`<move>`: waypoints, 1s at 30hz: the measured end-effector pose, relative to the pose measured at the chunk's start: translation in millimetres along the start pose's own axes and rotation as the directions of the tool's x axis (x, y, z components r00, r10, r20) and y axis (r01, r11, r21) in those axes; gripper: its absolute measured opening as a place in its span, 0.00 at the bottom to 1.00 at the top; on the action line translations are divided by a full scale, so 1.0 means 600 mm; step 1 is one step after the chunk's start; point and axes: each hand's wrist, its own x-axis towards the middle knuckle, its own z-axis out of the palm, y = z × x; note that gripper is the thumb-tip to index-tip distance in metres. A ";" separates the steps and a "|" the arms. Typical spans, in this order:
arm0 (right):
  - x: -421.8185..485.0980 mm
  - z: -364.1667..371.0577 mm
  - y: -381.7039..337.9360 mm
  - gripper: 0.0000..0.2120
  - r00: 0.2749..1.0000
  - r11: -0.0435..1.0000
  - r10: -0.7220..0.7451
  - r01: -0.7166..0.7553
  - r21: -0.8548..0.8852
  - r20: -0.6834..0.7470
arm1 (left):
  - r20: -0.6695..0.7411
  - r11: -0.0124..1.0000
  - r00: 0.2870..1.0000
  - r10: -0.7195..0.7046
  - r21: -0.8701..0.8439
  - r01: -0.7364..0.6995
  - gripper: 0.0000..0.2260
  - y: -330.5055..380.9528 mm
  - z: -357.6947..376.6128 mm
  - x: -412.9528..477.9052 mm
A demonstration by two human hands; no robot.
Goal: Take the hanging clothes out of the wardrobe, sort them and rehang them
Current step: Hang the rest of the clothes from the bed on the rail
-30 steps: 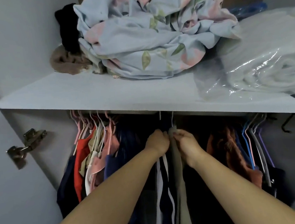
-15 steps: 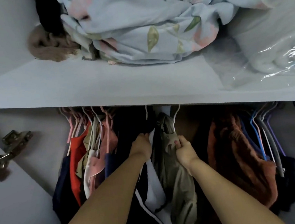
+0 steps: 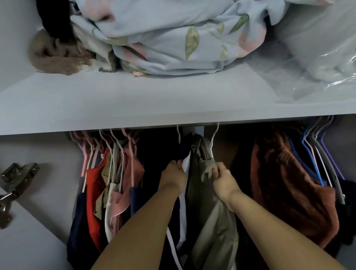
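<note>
Removal step, judged early, since most of the clothes hang in the wardrobe. My right hand (image 3: 224, 183) is clenched on a fold of the olive garment (image 3: 203, 203), just below the shoulder of its white hanger (image 3: 214, 136). The hook runs up behind the front edge of the shelf (image 3: 123, 101), where the rail is hidden. My left hand (image 3: 173, 173) grasps the dark garment (image 3: 163, 150) just beside it, fingers curled into the cloth, holding it apart from the olive one. Next move, as I judge it: lift the hanger until its hook clears the unseen rail, then draw the piece out toward me. The neighbouring hook could catch.

Hanging compartment:
- Left: a packed cluster on pink and white hangers, with a red garment (image 3: 94, 190) and a pink garment (image 3: 134, 169) among navy and beige pieces.
- Middle: the two pieces in my hands.
- Right: a rust-brown garment (image 3: 278, 178), then blue, grey and purple hangers (image 3: 327, 161) bearing dark clothes.

Upper shelf:
- Centre: floral bedding (image 3: 181, 22) in a heap.
- Left of the heap: a brown knitted item (image 3: 51, 58) and a black item (image 3: 52, 13).
- Right of the heap: a plastic-wrapped bundle (image 3: 328, 37).
</note>
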 end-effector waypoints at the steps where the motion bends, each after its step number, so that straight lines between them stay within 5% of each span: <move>1: -0.001 0.001 -0.001 0.13 1.000 1.000 -0.002 0.002 0.003 -0.003 | 0.000 1.000 1.000 0.003 0.003 -0.003 0.19 0.001 0.002 -0.001; 13: -0.011 0.004 -0.007 0.12 0.999 0.996 0.000 -0.003 -0.085 -0.045 | -0.009 0.993 0.996 0.086 0.087 -0.085 0.18 -0.017 -0.013 0.004; 22: -0.019 0.037 -0.045 0.13 0.999 0.997 0.045 -0.045 0.064 0.005 | -0.010 0.986 0.997 0.077 0.148 -0.075 0.17 -0.022 -0.035 0.000; 30: -0.038 0.132 -0.096 0.15 0.975 0.999 -0.020 0.027 -0.027 0.221 | -0.125 0.996 0.992 -0.025 0.080 0.035 0.15 -0.062 -0.118 -0.003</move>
